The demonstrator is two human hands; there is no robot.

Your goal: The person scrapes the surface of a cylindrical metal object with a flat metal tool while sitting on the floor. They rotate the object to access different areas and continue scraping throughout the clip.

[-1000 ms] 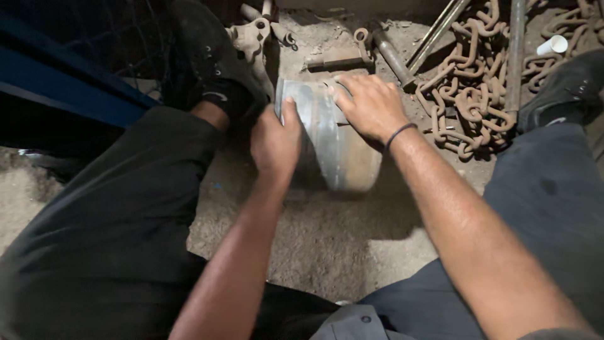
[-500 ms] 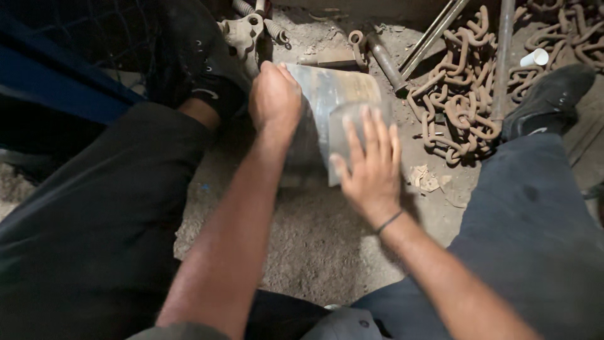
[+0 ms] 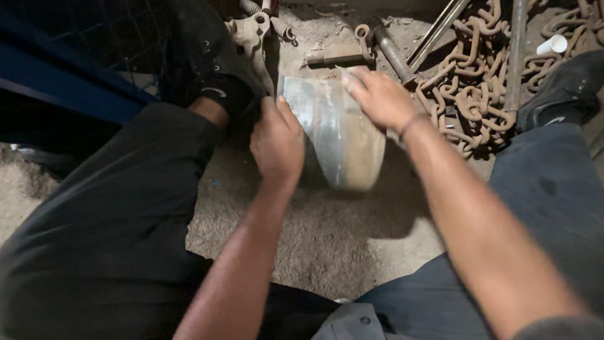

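While the metal drum (image 3: 336, 135) is lying on its side on the sandy ground (image 3: 327, 239) between the legs, the left hand (image 3: 277, 143) is gripping its left rim, and the right hand (image 3: 379, 96) is pressing loosely spread fingers on top, beside the rusty chain (image 3: 469, 94).

No packages, labels, signs or screens in view
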